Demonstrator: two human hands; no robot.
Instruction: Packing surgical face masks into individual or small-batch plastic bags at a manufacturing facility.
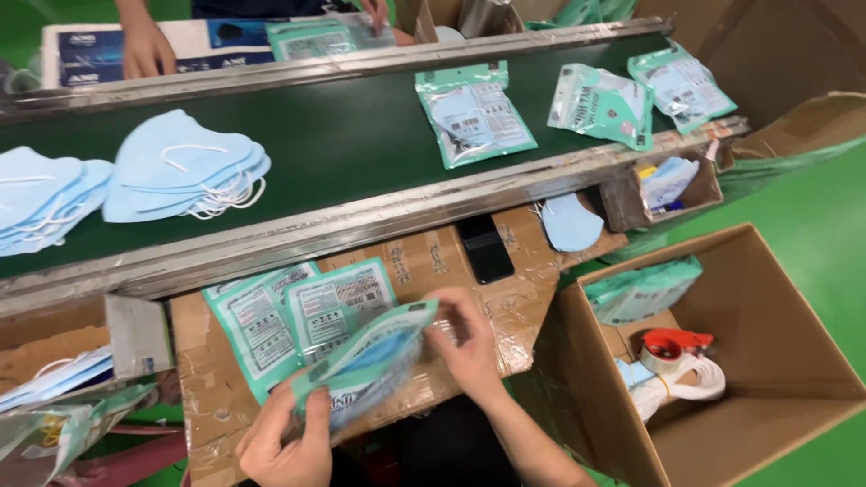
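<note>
Both hands are on one teal pouch (374, 365) above the cardboard worktop (433, 271): left hand (289, 442) grips the bottom corner, right hand (465, 338) pinches the open top. That loose pinch could slip and the mask inside may slide out.

Tape dispenser (669, 347) – black phone (485, 248); belt (361, 135)

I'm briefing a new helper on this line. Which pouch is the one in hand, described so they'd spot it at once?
Start at the green conveyor belt, then drop to the taped cardboard worktop below it. The teal pouch is gripped by the left hand and right hand. Unlike the flat pouches beside it, it is lifted and bulging.
</note>
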